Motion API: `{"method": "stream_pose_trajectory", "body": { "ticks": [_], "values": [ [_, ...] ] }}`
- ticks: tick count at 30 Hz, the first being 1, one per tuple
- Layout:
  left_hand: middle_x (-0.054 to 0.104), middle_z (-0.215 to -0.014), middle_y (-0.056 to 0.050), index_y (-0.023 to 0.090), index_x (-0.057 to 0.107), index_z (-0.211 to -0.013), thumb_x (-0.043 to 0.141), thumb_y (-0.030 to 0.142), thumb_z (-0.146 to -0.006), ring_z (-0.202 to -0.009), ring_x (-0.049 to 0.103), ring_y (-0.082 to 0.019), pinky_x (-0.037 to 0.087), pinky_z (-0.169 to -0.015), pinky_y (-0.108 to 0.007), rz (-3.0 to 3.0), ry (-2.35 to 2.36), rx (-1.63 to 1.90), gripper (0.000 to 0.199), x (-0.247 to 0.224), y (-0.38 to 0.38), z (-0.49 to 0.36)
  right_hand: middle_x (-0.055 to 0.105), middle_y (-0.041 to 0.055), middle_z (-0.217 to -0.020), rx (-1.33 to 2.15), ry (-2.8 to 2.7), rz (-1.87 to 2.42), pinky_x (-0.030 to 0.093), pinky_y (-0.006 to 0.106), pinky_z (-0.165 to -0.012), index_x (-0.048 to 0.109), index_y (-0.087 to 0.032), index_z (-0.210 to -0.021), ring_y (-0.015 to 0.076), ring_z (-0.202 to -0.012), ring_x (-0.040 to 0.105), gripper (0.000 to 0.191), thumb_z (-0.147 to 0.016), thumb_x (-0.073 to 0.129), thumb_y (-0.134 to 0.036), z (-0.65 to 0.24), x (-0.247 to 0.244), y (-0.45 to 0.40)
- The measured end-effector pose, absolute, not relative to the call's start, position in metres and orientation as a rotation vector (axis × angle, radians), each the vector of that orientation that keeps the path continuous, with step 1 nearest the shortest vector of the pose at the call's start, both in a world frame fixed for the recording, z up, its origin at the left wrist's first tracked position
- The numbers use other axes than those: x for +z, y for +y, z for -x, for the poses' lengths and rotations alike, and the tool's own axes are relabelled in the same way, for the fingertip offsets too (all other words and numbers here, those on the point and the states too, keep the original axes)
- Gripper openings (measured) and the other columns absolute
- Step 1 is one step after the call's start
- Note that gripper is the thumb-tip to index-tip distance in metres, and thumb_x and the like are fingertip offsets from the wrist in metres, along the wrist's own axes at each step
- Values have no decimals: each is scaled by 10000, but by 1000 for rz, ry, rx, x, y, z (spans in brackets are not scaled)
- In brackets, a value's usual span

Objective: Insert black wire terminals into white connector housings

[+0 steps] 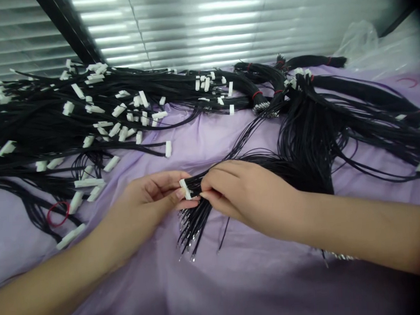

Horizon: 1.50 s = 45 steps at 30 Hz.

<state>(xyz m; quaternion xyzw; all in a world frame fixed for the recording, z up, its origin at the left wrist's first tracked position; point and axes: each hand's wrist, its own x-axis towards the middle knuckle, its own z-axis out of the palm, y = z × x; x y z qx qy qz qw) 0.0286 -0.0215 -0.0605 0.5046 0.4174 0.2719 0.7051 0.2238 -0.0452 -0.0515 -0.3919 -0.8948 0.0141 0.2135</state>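
Your L fingers [170, 202] grip the plug [187, 189], prob. to steady it; your R fingers [216, 185] pinch wires [195, 181] right behind it, for control, tho the tips there are hidden. Loose wires [301, 139] trail over the cloth [201, 278]; bundles [308, 61] sit farther back, tied vs. tangling.

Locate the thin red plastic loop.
In the head view, the thin red loop lies at the lower left on the purple cloth, among black wires and white connectors, left of the left hand.

Left hand [162, 191] pinched, thumb [172, 199] extended; right hand [248, 188] just beside it, fingers [216, 181] curled; forearms [85, 253] angled inward.
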Motion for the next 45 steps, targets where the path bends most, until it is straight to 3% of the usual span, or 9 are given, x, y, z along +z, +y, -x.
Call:
{"method": "stream_pose_trajectory", "body": {
  "ticks": [10, 19, 25, 34, 45],
  "values": [
    [727, -1046, -25, 179, 702, -1008, 684, 219, -811, -939, 687, -169, 546, -874, -239, -1128, 994, 580, 203, -63, -21, -28, 656, 61, -730, 207, -2407, 1372, 448, 279, -585, 664, -84, -807, 170, -643, 601, 82, -818, 583, -89, -221, -47, -46],
    [732, -1014, -26, 180, 712, -973, 685, 200, -812, -920, 692, -160, 564, -851, -216, -1161, 963, 616, 164, -62, -21, -31, 635, 64, -738, 238, -2504, 1099, 463, 282, -644, 636, -79, -763, 159, -679, 578, 145, -847, 525, -120, -226, -52, -40],
    [733, -987, -21, 175, 717, -952, 655, 190, -839, -913, 688, -141, 561, -823, -174, -1222, 934, 602, 130, -62, -21, -31, 644, 66, -772, 282, -2443, 1208, 479, 290, -661, 627, -90, -803, 164, -701, 597, 172, -883, 494, -165, -225, -50, -42],
    [728, -1046, -30, 180, 722, -954, 648, 204, -840, -1006, 669, -182, 548, -882, -221, -1211, 947, 599, 138, -61, -22, -31, 627, 54, -806, 109, -2567, 1067, 464, 298, -724, 601, -121, -837, 171, -761, 571, 116, -877, 496, -93, -228, -57, -45],
    [740, -1008, -25, 188, 723, -980, 670, 212, -821, -923, 691, -152, 548, -861, -215, -1171, 952, 607, 169, -61, -22, -31, 630, 78, -793, 230, -2502, 1034, 463, 280, -668, 605, -95, -824, 160, -729, 563, 185, -908, 452, -157, -230, -52, -44]
  ]
}}
